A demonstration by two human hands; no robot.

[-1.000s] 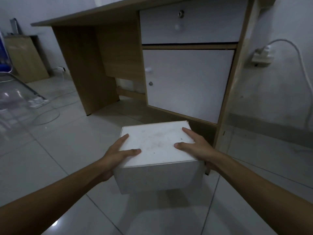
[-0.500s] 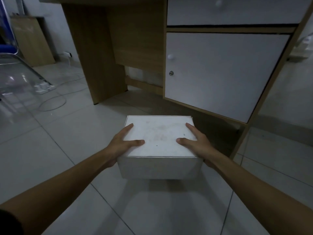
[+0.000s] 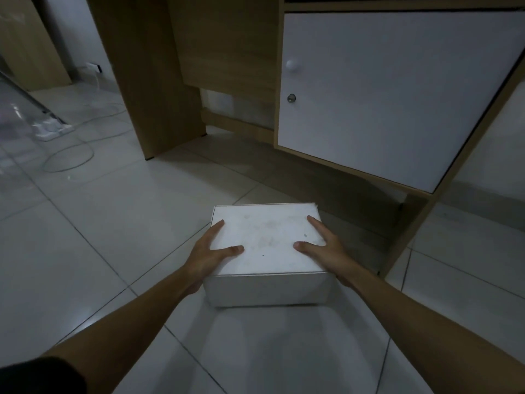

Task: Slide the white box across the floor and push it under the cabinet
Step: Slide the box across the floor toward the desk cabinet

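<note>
A white box (image 3: 268, 243) rests on the tiled floor just in front of the cabinet (image 3: 389, 89), a white-doored unit in a wooden desk with a dark gap beneath it. My left hand (image 3: 211, 251) grips the box's left side, thumb lying on the lid. On the opposite side my right hand (image 3: 324, 245) holds it the same way, fingers down the right edge. The box's far edge is close to the shadowed gap under the cabinet door.
The desk's wooden side panel (image 3: 147, 81) stands to the left, with open knee space between it and the cabinet. A white power strip (image 3: 52, 130) and looped cable (image 3: 68, 155) lie on the floor at far left. The desk's right leg (image 3: 409, 231) stands beside the box.
The box came lower and now sits on the floor, closer to the cabinet. My view dropped and moved in toward the desk. Both hands kept their hold.
</note>
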